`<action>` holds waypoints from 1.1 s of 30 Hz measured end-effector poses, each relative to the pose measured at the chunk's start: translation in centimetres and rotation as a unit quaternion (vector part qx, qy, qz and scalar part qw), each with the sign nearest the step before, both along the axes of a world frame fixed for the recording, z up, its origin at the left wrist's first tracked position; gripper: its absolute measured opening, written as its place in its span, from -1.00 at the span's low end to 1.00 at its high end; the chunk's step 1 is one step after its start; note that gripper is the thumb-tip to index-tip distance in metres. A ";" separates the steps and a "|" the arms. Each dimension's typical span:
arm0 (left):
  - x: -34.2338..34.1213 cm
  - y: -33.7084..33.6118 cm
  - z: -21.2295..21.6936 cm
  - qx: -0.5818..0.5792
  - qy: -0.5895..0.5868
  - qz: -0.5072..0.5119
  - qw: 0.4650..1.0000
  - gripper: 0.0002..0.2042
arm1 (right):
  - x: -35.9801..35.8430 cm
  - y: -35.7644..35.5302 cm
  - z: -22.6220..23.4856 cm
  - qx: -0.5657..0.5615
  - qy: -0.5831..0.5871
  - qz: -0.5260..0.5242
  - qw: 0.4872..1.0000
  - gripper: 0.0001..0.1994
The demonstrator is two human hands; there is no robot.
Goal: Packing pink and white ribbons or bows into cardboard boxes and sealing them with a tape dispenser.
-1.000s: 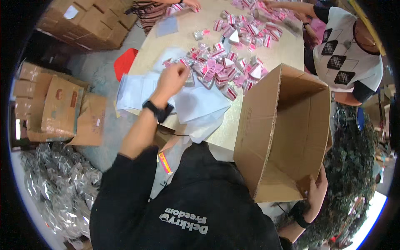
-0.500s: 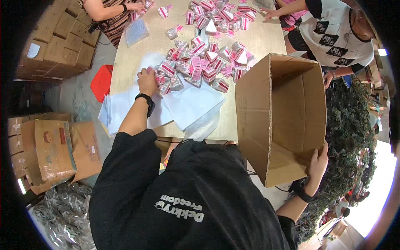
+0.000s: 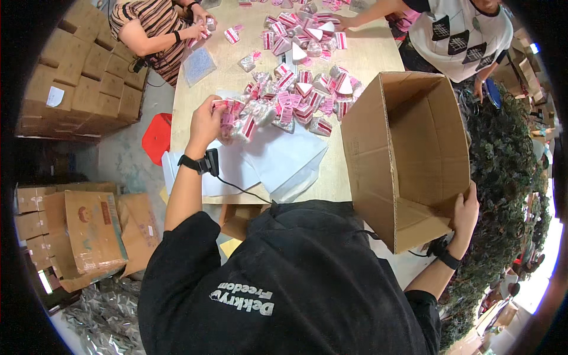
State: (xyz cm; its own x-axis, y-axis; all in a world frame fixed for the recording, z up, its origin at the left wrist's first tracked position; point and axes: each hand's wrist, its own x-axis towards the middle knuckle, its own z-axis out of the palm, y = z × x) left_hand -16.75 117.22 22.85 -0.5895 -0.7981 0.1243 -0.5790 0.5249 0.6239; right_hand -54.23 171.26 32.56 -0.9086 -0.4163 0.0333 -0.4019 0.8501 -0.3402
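My left hand (image 3: 205, 123) is at the left edge of a pile of cake-slice-shaped pieces (image 3: 305, 94), pink, red and white in clear wrappers with pink tags. Its fingers are curled round some wrapped slices (image 3: 242, 121), which look slightly raised and blurred; how many it grips I cannot tell. My right hand (image 3: 466, 208) grips the lower right rim of a tilted cardboard box (image 3: 368, 160), whose open mouth faces me beside the table edge. White sheets (image 3: 281, 151) lie under the near side of the pile.
Across the wooden table (image 3: 207, 80), one person (image 3: 160, 38) handles slices at the far left. Another person (image 3: 458, 41) reaches to a second heap (image 3: 299, 35). A red stool (image 3: 157, 139) stands left; dark artificial foliage (image 3: 503, 171) and stacked cartons (image 3: 89, 65) flank the table.
My left hand has drawn wrapped slices together and lifted them slightly at the pile's near left. My right hand still holds the box, which has shifted a little in view.
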 end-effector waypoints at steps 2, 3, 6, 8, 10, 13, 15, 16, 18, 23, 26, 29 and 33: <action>-1.1 2.0 2.6 0.017 0.081 0.002 0.997 -0.84 | 0.0 0.0 0.3 -0.012 -0.003 0.011 1.000 -0.57; -1.6 2.9 3.3 0.005 0.075 0.008 0.997 -0.83 | 0.1 0.0 0.3 -0.014 -0.003 0.006 1.000 -0.57; -2.9 5.5 4.4 -0.018 0.133 -0.025 0.991 -0.83 | 0.2 -0.2 0.4 -0.019 -0.008 -0.003 1.000 -0.57; -3.8 7.1 6.1 -0.002 0.125 -0.032 0.992 -0.84 | 0.1 0.0 0.4 -0.011 0.003 0.007 1.000 -0.57; -4.6 7.9 7.3 -0.022 0.157 -0.068 0.985 -0.83 | 0.2 -0.2 0.6 -0.013 -0.010 0.002 1.000 -0.56; -5.2 9.5 10.9 -0.008 0.153 -0.098 0.983 -0.85 | -0.1 0.1 0.1 -0.023 0.026 0.018 0.999 -0.58; -6.0 11.0 13.4 0.015 0.169 -0.118 0.978 -0.87 | -0.1 -0.3 0.7 -0.022 0.020 0.023 0.999 -0.60; -6.5 12.0 15.1 0.009 0.156 -0.146 0.977 -0.88 | 0.1 -0.6 1.0 -0.026 0.014 0.032 0.999 -0.61; -7.2 13.8 18.2 0.009 0.154 -0.190 0.970 -0.88 | -0.2 -0.4 0.7 -0.014 0.018 0.032 0.999 -0.66; -11.1 16.9 24.7 -0.041 0.202 -0.290 0.934 -0.88 | 0.3 -1.0 1.9 -0.052 -0.040 0.058 0.996 -0.73; -15.3 19.4 28.0 -0.068 0.234 -0.319 0.916 -0.85 | -1.0 0.3 1.6 -0.112 -0.053 0.055 0.991 -0.68; -20.3 24.3 29.3 0.020 0.258 -0.378 0.889 -0.84 | -2.5 1.4 0.4 -0.214 -0.119 0.024 0.969 -0.63; -26.6 28.5 28.7 -0.009 0.018 -0.573 0.819 -0.78 | -3.7 2.4 -0.7 -0.343 -0.137 0.059 0.927 -0.58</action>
